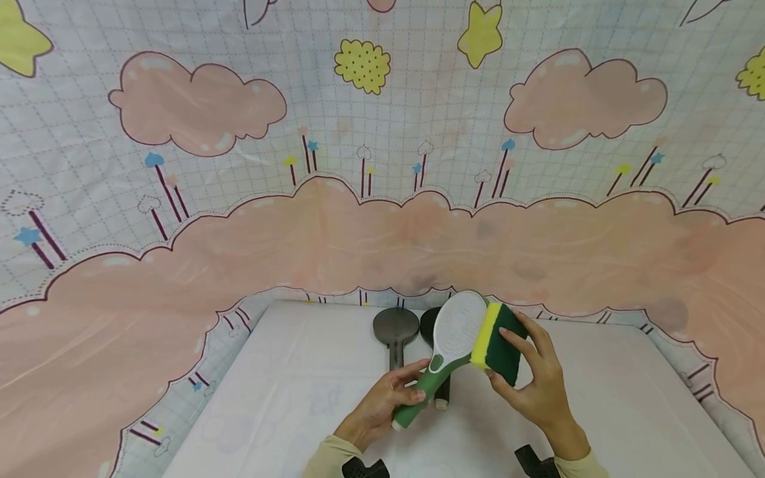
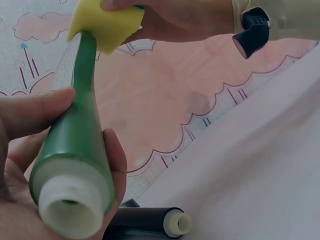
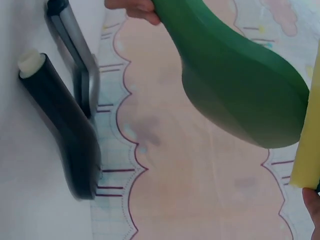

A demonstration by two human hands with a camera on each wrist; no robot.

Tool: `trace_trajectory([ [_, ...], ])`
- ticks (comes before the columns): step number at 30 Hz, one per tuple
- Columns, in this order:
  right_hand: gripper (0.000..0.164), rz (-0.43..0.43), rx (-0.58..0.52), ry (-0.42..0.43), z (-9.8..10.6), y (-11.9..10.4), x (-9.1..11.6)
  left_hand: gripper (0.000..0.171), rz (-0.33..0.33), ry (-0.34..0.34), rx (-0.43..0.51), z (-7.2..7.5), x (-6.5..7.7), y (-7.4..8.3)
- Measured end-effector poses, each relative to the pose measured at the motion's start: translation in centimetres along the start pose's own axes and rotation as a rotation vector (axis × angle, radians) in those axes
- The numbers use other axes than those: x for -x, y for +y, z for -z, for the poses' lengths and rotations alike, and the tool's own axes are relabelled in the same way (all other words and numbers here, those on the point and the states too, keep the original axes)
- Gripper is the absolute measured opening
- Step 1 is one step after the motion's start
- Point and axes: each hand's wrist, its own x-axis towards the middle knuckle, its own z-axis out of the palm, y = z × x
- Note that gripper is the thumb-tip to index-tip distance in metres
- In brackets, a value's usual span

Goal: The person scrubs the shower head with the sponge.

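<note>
A green shower head with a white spray face (image 1: 459,325) is held up over the table, its face toward the head camera. My left hand (image 1: 382,401) grips its green handle (image 2: 75,132), whose white threaded end points at the left wrist camera. My right hand (image 1: 544,385) pinches a yellow and dark green sponge (image 1: 504,346) between thumb and fingers. The sponge's yellow side (image 3: 307,140) lies against the edge of the shower head. In the right wrist view, only the fingertips of the right hand show at the lower right.
Behind the green one, a grey shower head (image 1: 396,326) and a black shower head (image 3: 62,120) lie side by side on the white table (image 1: 287,378). A cloth printed with clouds and stars (image 1: 382,232) hangs beyond the table's far edge.
</note>
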Motion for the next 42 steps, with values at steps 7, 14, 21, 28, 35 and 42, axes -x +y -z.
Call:
trace_trajectory([
  [7,0.06,-0.066,-0.03,-0.025,1.4,0.5,-0.3,0.069,-0.012,-0.053,-0.028,0.0,0.0,-0.1],
  [14,0.07,-0.123,-0.042,-0.059,1.5,0.7,-0.1,0.069,-0.04,-0.024,-0.065,0.0,0.1,0.0],
  [21,0.072,-0.178,-0.149,-0.071,1.3,0.6,0.1,0.066,-0.082,0.024,-0.096,0.3,-0.1,-0.1],
  [28,0.068,-0.229,-0.301,-0.116,1.2,0.1,-0.1,0.069,-0.142,0.042,-0.058,0.6,-0.2,-0.5],
  [35,0.063,-0.226,-0.371,-0.104,1.2,0.4,0.0,0.069,-0.172,0.031,-0.104,0.7,-0.3,-0.6],
  [42,0.058,-0.255,-0.443,-0.049,1.5,0.8,0.2,0.065,-0.182,0.127,-0.267,0.7,-0.2,-0.4],
])
